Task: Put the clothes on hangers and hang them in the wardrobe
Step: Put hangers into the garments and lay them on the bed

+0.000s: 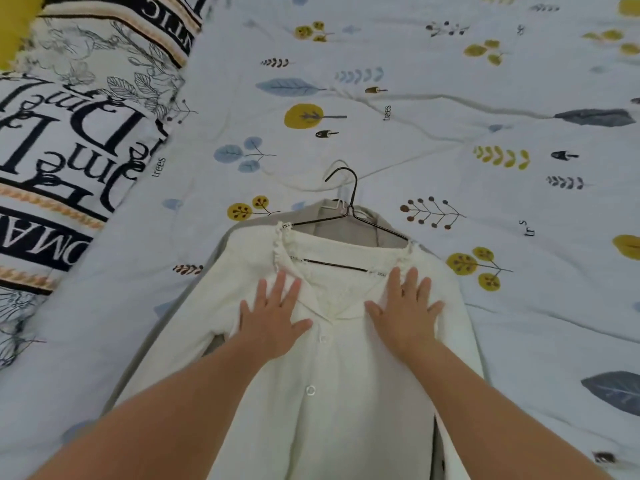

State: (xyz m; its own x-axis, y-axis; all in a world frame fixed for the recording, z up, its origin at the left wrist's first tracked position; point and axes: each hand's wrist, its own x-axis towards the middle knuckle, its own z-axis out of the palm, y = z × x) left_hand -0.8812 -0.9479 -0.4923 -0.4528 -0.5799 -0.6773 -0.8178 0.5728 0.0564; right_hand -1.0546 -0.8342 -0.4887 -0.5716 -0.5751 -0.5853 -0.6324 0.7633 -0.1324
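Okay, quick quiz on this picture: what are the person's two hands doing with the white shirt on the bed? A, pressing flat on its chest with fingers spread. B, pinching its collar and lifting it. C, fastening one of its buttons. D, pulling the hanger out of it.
A: the left hand and right hand both lie flat with fingers spread on the white shirt, either side of its button placket, with the black wire hanger already inside the neckline.

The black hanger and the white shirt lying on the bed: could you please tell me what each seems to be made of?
The black hanger looks like thin metal wire with a dark coating: its hook and shoulders are one slim bent rod. The white shirt appears to be light woven fabric, matte and slightly sheer, since the hanger's bar shows at the open neck; its frilled collar and pale buttons look soft and plastic respectively, though that is uncertain.
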